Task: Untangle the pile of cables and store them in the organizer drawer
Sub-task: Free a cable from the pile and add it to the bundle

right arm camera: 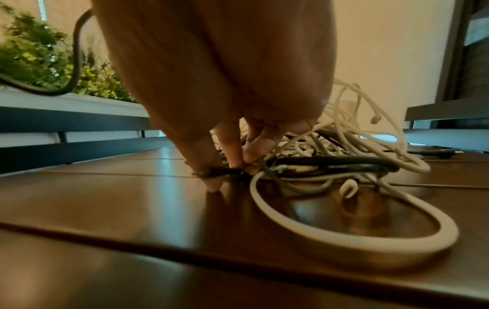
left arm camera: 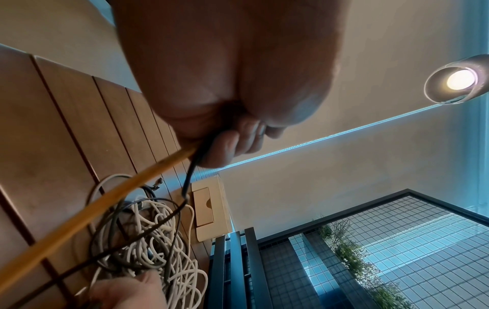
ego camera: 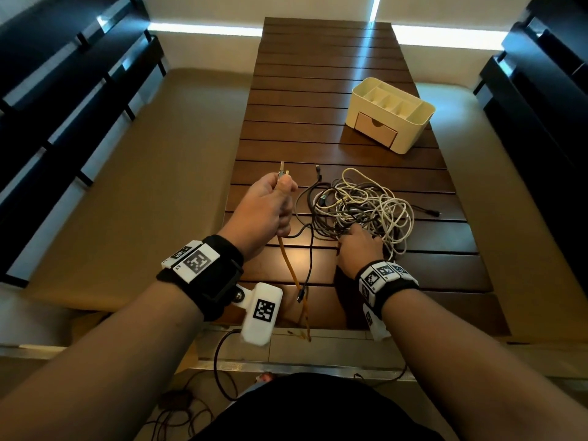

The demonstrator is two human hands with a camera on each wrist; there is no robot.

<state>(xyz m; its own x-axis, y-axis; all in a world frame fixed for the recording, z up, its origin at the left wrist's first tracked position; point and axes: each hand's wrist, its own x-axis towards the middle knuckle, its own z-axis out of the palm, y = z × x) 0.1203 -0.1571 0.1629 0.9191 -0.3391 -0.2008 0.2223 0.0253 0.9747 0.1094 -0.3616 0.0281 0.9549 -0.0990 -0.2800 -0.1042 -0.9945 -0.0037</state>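
A tangled pile of white, grey and black cables [ego camera: 362, 205] lies on the dark slatted table [ego camera: 318, 90]. My left hand [ego camera: 283, 198] is raised left of the pile and grips an orange cable [ego camera: 291, 268] together with a thin black cable [ego camera: 310, 259]; their plugs stick up out of the fist. Both cables hang toward the table's near edge. In the left wrist view the left hand [left arm camera: 232, 142] holds the orange cable [left arm camera: 105, 209]. My right hand [right arm camera: 227, 167] pinches a dark cable [right arm camera: 330, 164] at the pile's near left edge. The cream organizer [ego camera: 391, 113] stands far right, its drawer [ego camera: 377, 127] closed.
A loose black cable end [ego camera: 429, 213] trails right of the pile. Tan cushioned benches [ego camera: 143, 186] run along both sides of the table, with dark slatted backs beyond. Bare tabletop lies between the pile and the organizer.
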